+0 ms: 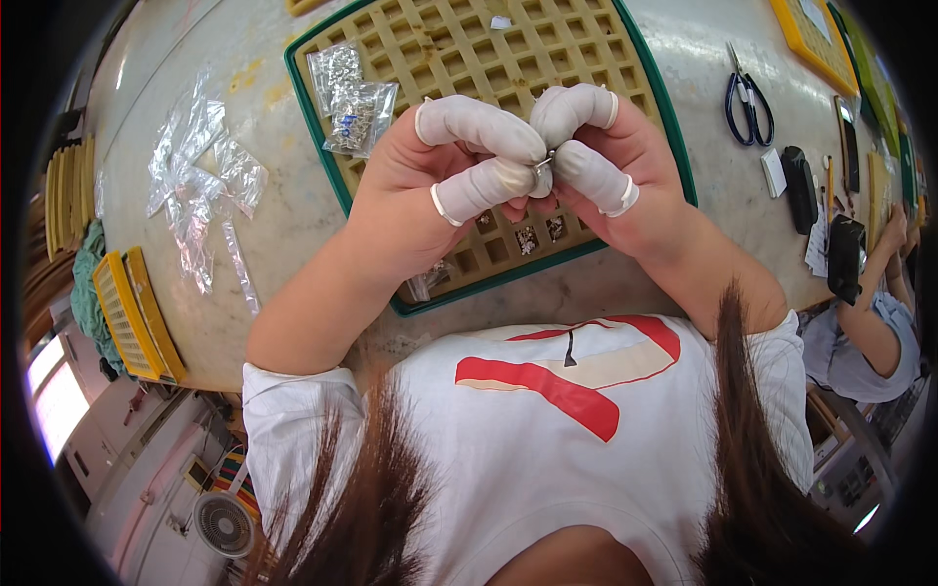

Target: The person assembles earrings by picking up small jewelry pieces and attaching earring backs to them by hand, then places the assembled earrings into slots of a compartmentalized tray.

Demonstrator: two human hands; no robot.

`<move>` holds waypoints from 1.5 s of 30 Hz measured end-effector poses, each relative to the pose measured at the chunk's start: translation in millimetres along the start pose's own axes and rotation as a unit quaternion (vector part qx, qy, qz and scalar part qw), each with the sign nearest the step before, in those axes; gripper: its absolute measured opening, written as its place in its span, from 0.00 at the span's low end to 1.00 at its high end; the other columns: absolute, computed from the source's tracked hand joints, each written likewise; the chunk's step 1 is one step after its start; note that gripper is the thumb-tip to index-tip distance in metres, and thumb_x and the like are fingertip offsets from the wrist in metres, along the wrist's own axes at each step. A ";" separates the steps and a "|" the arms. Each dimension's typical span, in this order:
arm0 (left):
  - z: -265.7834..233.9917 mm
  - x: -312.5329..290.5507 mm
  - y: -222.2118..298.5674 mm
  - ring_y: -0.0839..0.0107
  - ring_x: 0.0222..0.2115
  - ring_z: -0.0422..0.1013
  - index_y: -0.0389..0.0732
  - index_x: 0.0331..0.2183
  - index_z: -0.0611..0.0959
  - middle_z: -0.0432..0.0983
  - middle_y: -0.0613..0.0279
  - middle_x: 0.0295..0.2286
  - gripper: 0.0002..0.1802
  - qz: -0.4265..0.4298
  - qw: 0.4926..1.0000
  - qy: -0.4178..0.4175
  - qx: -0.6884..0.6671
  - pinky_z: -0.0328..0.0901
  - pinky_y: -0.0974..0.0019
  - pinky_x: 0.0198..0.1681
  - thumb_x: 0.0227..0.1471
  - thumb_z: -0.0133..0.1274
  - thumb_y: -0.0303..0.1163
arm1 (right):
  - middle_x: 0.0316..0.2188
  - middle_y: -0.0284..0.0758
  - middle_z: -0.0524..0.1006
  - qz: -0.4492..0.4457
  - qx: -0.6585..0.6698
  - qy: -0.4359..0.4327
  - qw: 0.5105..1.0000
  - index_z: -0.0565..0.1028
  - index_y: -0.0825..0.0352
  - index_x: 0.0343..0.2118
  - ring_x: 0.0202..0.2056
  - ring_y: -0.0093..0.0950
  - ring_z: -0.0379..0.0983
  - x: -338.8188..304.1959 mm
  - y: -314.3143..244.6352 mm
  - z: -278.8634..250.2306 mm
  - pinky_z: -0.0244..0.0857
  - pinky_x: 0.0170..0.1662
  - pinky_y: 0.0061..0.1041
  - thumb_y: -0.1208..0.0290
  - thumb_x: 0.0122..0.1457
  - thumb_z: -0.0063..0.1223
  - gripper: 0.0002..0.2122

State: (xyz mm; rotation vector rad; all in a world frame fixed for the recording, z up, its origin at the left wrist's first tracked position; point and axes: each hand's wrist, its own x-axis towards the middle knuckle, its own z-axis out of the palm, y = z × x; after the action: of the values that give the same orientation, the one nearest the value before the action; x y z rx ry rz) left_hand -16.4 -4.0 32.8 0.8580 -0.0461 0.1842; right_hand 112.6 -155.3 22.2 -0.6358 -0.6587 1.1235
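Over a beige compartment tray with a green rim, my left hand and my right hand meet fingertip to fingertip. White finger cots cover the thumb and forefinger of each. Both hands are closed in a pinch around a small silvery metal piece, mostly hidden by the fingers, so its exact kind cannot be made out. Small dark and shiny parts lie in a few tray compartments below my hands. Two clear bags of small metal parts rest on the tray's left side.
Crumpled clear plastic bags lie on the table at left, beyond a yellow slotted tray. Dark-handled scissors, a black pouch and a white pad lie at right. Another person's arm rests at the far right.
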 end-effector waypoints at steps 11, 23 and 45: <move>0.9 -0.3 2.0 0.68 0.33 0.77 0.40 0.42 0.82 0.80 0.57 0.33 0.08 -0.016 1.000 0.004 -0.017 0.72 0.69 0.35 0.58 0.57 0.22 | 0.38 0.31 0.77 -0.031 -0.035 -0.014 0.999 0.72 0.65 0.46 0.39 0.20 0.74 0.6 1.0 2.1 0.70 0.40 0.22 0.77 0.67 0.49 0.07; 0.4 -0.3 0.7 0.68 0.32 0.77 0.40 0.41 0.82 0.80 0.57 0.34 0.09 -0.012 1.000 0.011 -0.021 0.72 0.68 0.35 0.58 0.56 0.20 | 0.39 0.32 0.76 -0.032 -0.027 -0.015 0.999 0.71 0.66 0.47 0.39 0.21 0.74 0.0 1.4 0.6 0.70 0.40 0.22 0.77 0.67 0.49 0.07; 0.4 1.2 -0.8 0.70 0.32 0.76 0.39 0.42 0.82 0.80 0.57 0.33 0.08 -0.009 0.999 0.004 -0.032 0.72 0.68 0.36 0.58 0.56 0.21 | 0.39 0.32 0.77 -0.009 -0.021 -0.003 1.000 0.71 0.66 0.47 0.39 0.21 0.74 -1.3 0.9 0.1 0.70 0.40 0.22 0.77 0.68 0.46 0.07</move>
State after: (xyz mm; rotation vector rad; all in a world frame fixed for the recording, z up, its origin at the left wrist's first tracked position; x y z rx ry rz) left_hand -15.1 -4.7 32.6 0.7932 -0.0360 0.1696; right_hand 111.5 -156.2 21.4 -0.6608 -0.6938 1.0972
